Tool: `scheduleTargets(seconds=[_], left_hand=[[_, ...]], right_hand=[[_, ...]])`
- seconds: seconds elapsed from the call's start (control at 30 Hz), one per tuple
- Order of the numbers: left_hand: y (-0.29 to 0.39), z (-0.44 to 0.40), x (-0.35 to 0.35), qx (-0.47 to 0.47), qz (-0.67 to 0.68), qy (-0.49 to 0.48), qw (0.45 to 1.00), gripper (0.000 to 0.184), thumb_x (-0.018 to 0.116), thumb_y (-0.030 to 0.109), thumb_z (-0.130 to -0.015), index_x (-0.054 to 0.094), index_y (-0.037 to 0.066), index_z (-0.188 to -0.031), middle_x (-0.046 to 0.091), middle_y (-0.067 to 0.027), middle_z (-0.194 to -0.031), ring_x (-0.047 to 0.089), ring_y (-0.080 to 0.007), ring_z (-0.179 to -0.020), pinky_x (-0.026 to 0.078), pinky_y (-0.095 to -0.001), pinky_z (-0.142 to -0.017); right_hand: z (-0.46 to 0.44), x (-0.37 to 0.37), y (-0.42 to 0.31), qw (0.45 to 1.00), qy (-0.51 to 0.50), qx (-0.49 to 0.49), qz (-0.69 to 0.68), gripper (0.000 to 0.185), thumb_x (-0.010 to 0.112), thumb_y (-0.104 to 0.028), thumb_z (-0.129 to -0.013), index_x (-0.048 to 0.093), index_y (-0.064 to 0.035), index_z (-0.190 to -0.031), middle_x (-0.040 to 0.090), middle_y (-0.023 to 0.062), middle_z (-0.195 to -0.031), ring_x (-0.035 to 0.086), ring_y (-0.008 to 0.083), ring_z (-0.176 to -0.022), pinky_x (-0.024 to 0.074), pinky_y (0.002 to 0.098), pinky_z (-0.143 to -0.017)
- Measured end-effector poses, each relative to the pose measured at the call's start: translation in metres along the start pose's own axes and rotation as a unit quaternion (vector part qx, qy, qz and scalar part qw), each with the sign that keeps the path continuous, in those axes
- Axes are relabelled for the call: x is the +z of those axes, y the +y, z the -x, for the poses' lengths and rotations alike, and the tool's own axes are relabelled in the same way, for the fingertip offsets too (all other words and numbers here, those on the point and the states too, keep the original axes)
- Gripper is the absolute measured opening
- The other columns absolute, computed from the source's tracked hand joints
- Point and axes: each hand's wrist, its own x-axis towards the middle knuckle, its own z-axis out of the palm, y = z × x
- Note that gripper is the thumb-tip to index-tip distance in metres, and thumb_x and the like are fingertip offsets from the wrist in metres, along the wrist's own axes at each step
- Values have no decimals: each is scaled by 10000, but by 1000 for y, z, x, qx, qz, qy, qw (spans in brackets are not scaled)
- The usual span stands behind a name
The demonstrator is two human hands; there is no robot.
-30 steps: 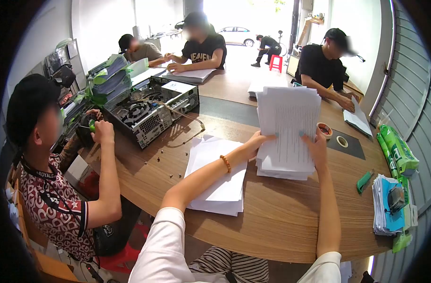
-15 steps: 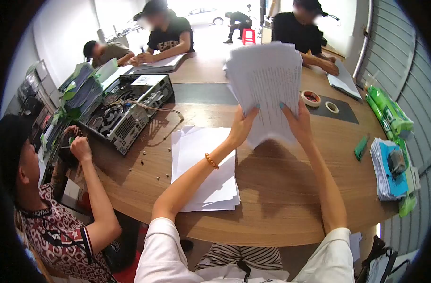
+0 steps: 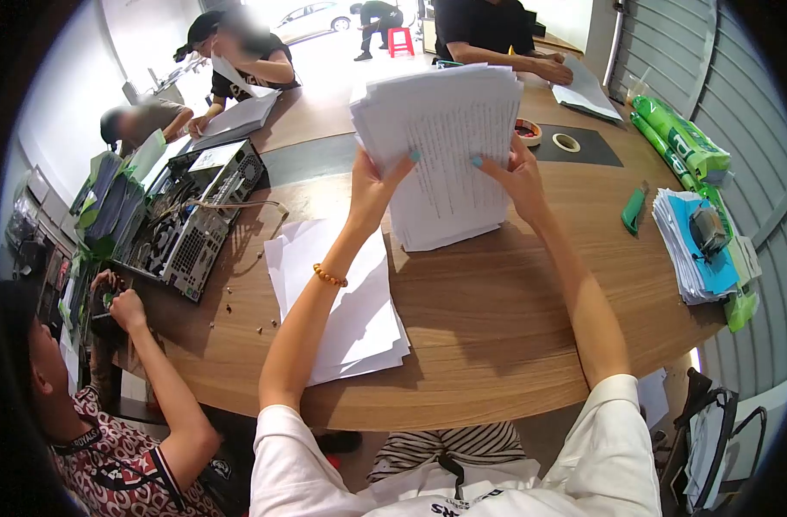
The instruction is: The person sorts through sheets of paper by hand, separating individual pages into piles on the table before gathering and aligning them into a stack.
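Note:
A thick stack of printed papers [image 3: 449, 164] stands upright between my hands, its lower edge at the wooden tabletop. My left hand [image 3: 378, 185] grips its left side, thumb on the front page and fingers hidden behind. On the opposite side my right hand [image 3: 516, 183] clasps it the same way. The stack's sheets are uneven at the top and left. Below my left forearm lies a loose pile of white sheets [image 3: 346, 302], partly covered by that arm.
An opened computer case [image 3: 195, 220] sits left, with small screws beside it. Tape rolls [image 3: 566, 143], a green cutter [image 3: 634, 211], green packs [image 3: 682, 138] and a paper pile [image 3: 678, 250] lie right. A person at left handles something dark; others sit across with papers.
The paper stack has come down and left, and its curved lower edge is now straight against the table. Both hands still hold it. The camera view has shifted.

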Motion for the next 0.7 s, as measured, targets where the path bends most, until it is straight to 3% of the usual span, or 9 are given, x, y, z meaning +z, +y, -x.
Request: scheduleTargets(seconds=[0.03,0.23,0.27,0.4,0.47,0.53,0.6,0.67,0.7], left_hand=[[-1,-2,-2,-24,2,-15,1000,529,589,77,-725,253,38,-1131,464,-133,-1002,488,-169,-928,437,-286,-785],[10,-4,1,97,-140,54,984,649,507,135,-781,41,138,-1233,360,-168,-1113,411,-249,-1028,425,-363,-805],[11,-5,1,96,-141,55,984,649,507,135,-781,41,138,-1233,360,-168,-1113,411,-249,-1028,425,-363,-805],[18,-7,0,114,-218,42,968,706,462,120,-791,-59,157,-1266,426,-248,-1071,508,-336,-909,465,-407,-725],[19,-3,5,76,-220,18,972,721,458,101,-789,-72,163,-1274,447,-273,-1056,539,-364,-853,478,-413,-693],[16,1,16,161,-459,-1,874,708,443,88,-795,-59,177,-1285,469,-287,-1028,561,-381,-765,489,-418,-648],[9,-6,0,89,-297,18,951,686,447,105,-797,-16,186,-1297,465,-253,-1061,561,-328,-823,494,-388,-655],[11,-11,-6,-8,36,43,998,693,487,133,-784,24,148,-1299,457,-225,-1083,580,-293,-787,501,-368,-637],[10,-11,-10,-6,38,43,998,693,487,133,-784,24,148,-1299,457,-225,-1083,580,-293,-787,501,-368,-637]], right_hand=[[-1,3,3,999,-12,-31,-18,478,626,-92,-692,395,-54,-1108,558,103,-936,541,150,-867,457,268,-715],[-11,14,8,989,0,-116,95,581,642,-170,-674,305,-87,-1141,529,143,-994,545,214,-884,455,329,-738],[-12,17,9,982,8,-162,97,606,641,-188,-674,281,-94,-1152,536,159,-975,560,241,-856,458,349,-732],[-5,29,-9,983,37,-117,135,630,625,-180,-688,235,-107,-1177,545,188,-932,585,275,-771,469,373,-687],[1,36,-18,930,10,-137,340,543,589,-138,-717,281,-63,-1158,530,125,-995,569,201,-804,467,324,-679],[-1,40,-22,918,9,-132,375,549,594,-133,-713,287,-68,-1163,535,124,-988,570,197,-805,467,316,-683],[-4,34,-20,905,5,-123,407,556,599,-128,-708,292,-73,-1168,540,122,-982,571,193,-806,467,308,-688],[-14,15,-19,990,-22,-101,97,559,612,-125,-699,311,-71,-1168,534,113,-997,565,186,-823,464,297,-705],[-16,13,-22,989,-22,-103,100,559,612,-125,-699,311,-71,-1168,534,113,-997,565,186,-823,464,297,-705]])
